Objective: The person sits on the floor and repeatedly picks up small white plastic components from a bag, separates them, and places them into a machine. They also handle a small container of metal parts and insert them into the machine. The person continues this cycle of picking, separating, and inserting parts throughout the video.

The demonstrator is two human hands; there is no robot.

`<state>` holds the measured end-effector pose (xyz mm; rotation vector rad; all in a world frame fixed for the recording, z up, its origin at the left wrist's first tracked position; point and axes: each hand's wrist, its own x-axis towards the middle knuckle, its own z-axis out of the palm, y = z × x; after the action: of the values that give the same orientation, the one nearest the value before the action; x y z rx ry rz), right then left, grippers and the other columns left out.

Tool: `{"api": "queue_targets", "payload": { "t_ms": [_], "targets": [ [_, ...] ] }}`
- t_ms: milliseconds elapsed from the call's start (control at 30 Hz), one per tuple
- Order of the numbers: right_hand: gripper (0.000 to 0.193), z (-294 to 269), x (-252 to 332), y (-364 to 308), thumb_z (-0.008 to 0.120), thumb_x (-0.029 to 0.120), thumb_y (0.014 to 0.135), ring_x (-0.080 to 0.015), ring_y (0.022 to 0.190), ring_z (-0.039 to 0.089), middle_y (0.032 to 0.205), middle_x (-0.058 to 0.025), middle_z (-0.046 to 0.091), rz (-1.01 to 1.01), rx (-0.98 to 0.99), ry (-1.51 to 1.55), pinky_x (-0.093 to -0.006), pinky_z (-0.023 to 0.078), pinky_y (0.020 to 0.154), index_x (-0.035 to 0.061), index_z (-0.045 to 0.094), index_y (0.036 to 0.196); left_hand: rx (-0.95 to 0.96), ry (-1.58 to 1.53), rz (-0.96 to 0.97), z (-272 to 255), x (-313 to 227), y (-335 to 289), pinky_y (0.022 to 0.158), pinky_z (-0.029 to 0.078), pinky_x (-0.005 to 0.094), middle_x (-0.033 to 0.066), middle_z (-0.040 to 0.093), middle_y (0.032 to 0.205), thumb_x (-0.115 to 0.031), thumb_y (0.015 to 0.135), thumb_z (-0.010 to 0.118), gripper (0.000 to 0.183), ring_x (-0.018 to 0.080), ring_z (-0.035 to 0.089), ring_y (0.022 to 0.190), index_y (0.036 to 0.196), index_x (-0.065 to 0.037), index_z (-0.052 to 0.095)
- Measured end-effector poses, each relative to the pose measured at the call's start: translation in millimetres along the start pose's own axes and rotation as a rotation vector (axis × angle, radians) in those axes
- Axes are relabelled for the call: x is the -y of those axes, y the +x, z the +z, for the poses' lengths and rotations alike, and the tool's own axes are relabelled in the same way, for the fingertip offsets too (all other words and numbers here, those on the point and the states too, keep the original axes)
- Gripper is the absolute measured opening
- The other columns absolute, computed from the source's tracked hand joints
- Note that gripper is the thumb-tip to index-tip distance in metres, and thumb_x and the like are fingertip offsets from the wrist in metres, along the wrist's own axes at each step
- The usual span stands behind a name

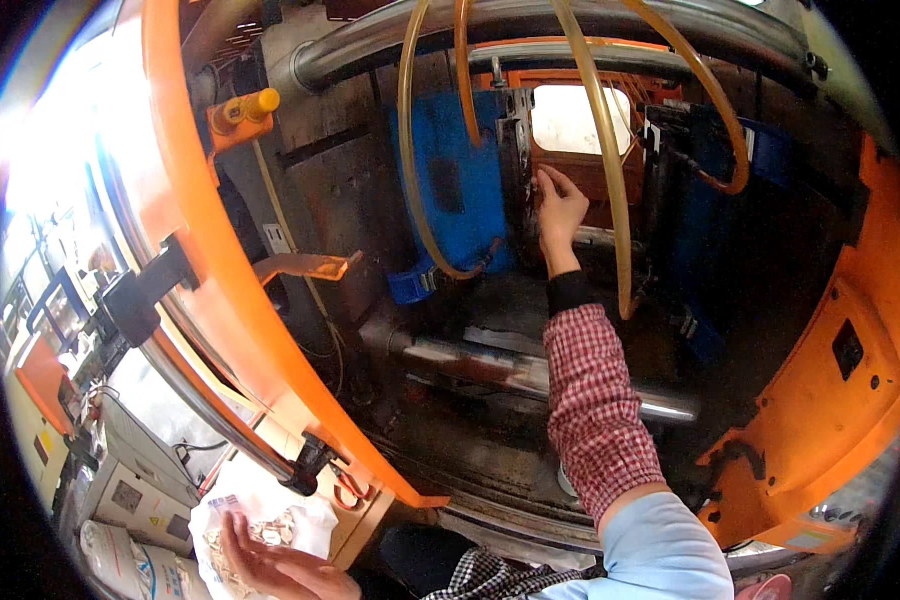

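Observation:
My right hand (562,215) reaches deep between the two halves of a moulding machine. Its fingers are pinched together close to the dark inner face of the blue mould half (455,185); whatever they hold, if anything, is too small to make out. A checked sleeve cover runs along that forearm. At lower left, my left hand (270,562) hovers over or touches a white plastic bag (315,522), its fingers stretched out. Small pale pieces (270,530) lie in the bag beside the fingers. I cannot tell whether the hand rests on them.
Amber hoses (602,140) hang in front of the mould. A steel bar (490,368) crosses below my right forearm. The orange door frame (260,330) stands between my hands. Red-handled pliers or cutters (350,487) lie by the bag, and an orange panel (820,390) rises at right.

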<state>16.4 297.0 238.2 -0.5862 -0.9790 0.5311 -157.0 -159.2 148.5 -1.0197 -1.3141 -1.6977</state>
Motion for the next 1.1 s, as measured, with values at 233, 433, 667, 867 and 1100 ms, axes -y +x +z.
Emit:
{"api": "queue_targets", "payload": {
  "t_ms": [233,433,667,867,1100],
  "targets": [
    [0.025,42.2,-46.4,55.4,0.06,0.01,0.082,-0.0304,0.08,0.065,0.086,-0.0176,0.068,-0.405,-0.189,-0.622,-0.0384,0.048,0.074,-0.0022,0.066,0.103,0.11,0.081,-0.151,18.1,40.5,14.8,0.104,0.028,0.0402,0.0172,0.039,0.133,-0.032,0.099,0.031,0.048,0.0248,0.039,0.123,0.131,0.004,0.033],
    [0.041,56.4,-49.6,86.4,0.062,0.013,0.081,-0.0282,0.082,0.065,0.09,-0.0126,0.068,-0.296,-0.112,-0.607,-0.0379,0.049,0.076,0.001,0.056,0.12,0.222,0.032,-0.188,37.0,41.5,1.1,0.105,0.024,0.0407,0.0228,0.039,0.131,-0.026,0.098,0.03,0.05,0.0307,0.037,0.124,0.137,0.004,0.022],
    [0.044,62.0,-34.3,92.8,0.064,0.013,0.08,-0.0295,0.086,0.064,0.09,-0.0107,0.068,-0.29,0.012,-0.789,-0.0381,0.049,0.077,0.0011,0.054,0.122,0.171,-0.059,-0.201,52.1,42.6,-5.9,0.106,0.02,0.0445,0.0267,0.038,0.13,-0.027,0.097,0.032,0.053,0.0337,0.036,0.123,0.138,0.003,0.015],
    [0.043,61.6,-35.8,95.0,0.065,0.013,0.079,-0.0312,0.085,0.064,0.092,-0.0134,0.068,-0.347,0.038,-0.895,-0.0393,0.049,0.076,0.0003,0.055,0.119,0.183,-0.045,-0.235,50.7,41.5,-7.6,0.107,0.02,0.0441,0.0258,0.037,0.132,-0.025,0.097,0.033,0.052,0.0327,0.035,0.124,0.138,0.002,0.015],
    [0.03,66.2,-42.6,90.9,0.054,0.001,0.074,-0.0359,0.093,0.061,0.102,-0.0156,0.065,-0.276,0.069,-0.837,-0.0412,0.047,0.079,-0.0033,0.055,0.103,0.178,-0.023,-0.281,52.1,41.1,-7.8,0.101,0.027,0.0416,0.0215,0.04,0.126,-0.035,0.096,0.035,0.058,0.0283,0.043,0.113,0.138,-0.001,0.015]
  ]
}}
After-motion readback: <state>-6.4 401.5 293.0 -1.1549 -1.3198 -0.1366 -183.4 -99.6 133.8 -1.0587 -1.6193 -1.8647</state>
